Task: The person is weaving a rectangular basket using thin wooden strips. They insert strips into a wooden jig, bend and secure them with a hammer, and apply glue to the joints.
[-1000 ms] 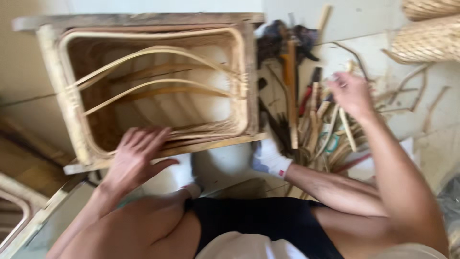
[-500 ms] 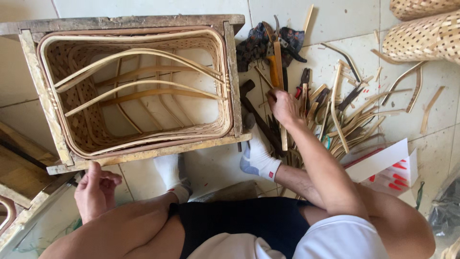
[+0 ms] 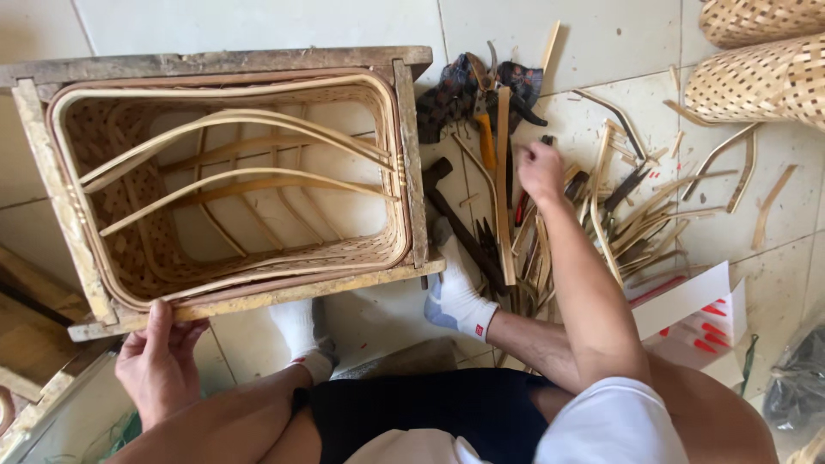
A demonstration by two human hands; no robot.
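Seen from above, a person sits on a tiled floor (image 3: 258, 26). The left hand (image 3: 159, 365), lower left, curls its fingers over the near edge of a wooden frame (image 3: 241, 62) that holds an unfinished woven bamboo basket (image 3: 232, 185), filling the upper left. The right hand (image 3: 541, 170), centre right, reaches into a pile of bamboo strips (image 3: 619, 223) and tools, fingers bent downward; whether it has hold of anything cannot be told.

Pale tan woven basket (image 3: 232, 185) with open lattice weave, weathered grey-brown wooden frame (image 3: 215, 64), straw-coloured bamboo strips (image 3: 619, 228), orange-handled pliers (image 3: 483, 129), dark patterned cloth (image 3: 447, 94), white socks (image 3: 455, 296) with blue patches, white tiled floor (image 3: 258, 26), checkered woven baskets (image 3: 756, 77)
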